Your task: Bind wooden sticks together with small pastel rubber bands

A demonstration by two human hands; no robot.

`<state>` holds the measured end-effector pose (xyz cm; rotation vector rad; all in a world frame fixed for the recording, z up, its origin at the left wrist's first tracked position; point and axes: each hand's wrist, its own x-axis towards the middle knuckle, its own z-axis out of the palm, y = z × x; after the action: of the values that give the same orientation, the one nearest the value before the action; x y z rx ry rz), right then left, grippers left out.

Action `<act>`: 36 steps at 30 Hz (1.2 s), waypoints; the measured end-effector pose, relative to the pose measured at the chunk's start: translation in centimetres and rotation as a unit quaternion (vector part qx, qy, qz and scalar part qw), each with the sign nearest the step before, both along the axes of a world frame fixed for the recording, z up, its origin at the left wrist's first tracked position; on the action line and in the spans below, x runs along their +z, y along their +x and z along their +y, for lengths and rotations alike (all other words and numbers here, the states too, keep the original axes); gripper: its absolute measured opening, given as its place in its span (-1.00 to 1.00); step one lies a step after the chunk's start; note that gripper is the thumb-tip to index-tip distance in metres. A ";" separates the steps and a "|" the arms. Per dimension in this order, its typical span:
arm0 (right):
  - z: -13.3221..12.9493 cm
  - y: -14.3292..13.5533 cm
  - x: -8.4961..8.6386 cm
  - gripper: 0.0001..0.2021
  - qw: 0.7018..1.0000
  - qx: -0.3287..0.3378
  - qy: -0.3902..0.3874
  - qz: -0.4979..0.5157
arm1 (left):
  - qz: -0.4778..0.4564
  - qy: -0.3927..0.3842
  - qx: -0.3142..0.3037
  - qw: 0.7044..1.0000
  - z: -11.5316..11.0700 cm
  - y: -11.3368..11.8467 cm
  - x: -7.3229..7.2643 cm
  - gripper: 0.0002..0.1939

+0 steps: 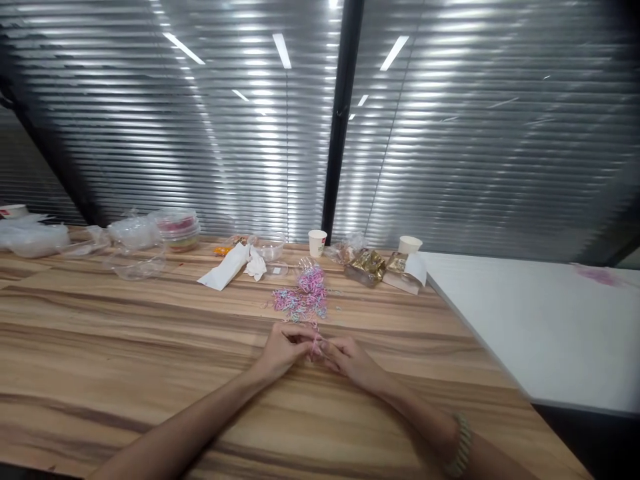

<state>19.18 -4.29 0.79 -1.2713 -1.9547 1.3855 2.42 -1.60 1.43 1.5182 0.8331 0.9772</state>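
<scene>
My left hand [286, 347] and my right hand [346, 357] meet at the middle of the wooden table [150, 347]. Between their closed fingertips is a small pink linked piece [315, 347], held from both sides; its exact shape is too small to tell. Just beyond my hands lies a loose pile of pink, purple and light blue small links [300, 303]. A clear plastic cup [311, 275] lies tipped at the pile's far side with more links inside it.
Along the back stand a paper cup [317, 243], gold wrappers [367, 268], another cup [410, 245], white tissue [227, 267] and stacked clear containers [175, 230]. A white table [540, 320] adjoins on the right.
</scene>
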 end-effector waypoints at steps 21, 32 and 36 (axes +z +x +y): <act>-0.2 -0.1 0.3 -0.24 0.996 0.061 -0.028 0.062 | -0.047 -0.067 0.056 0.995 -0.3 0.7 0.6 -0.64; 0.1 -0.1 -0.3 -0.29 0.999 -0.020 -0.021 0.040 | -0.007 -0.036 -0.021 0.999 0.4 0.0 0.3 -0.62; -0.1 -0.1 0.4 -0.31 0.999 -0.033 -0.019 0.028 | 0.034 -0.012 -0.081 0.996 0.6 -0.4 1.0 -0.58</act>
<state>19.04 -4.36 1.19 -1.2891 -1.8415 1.4168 2.00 -1.04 2.41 1.5805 0.7544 0.7975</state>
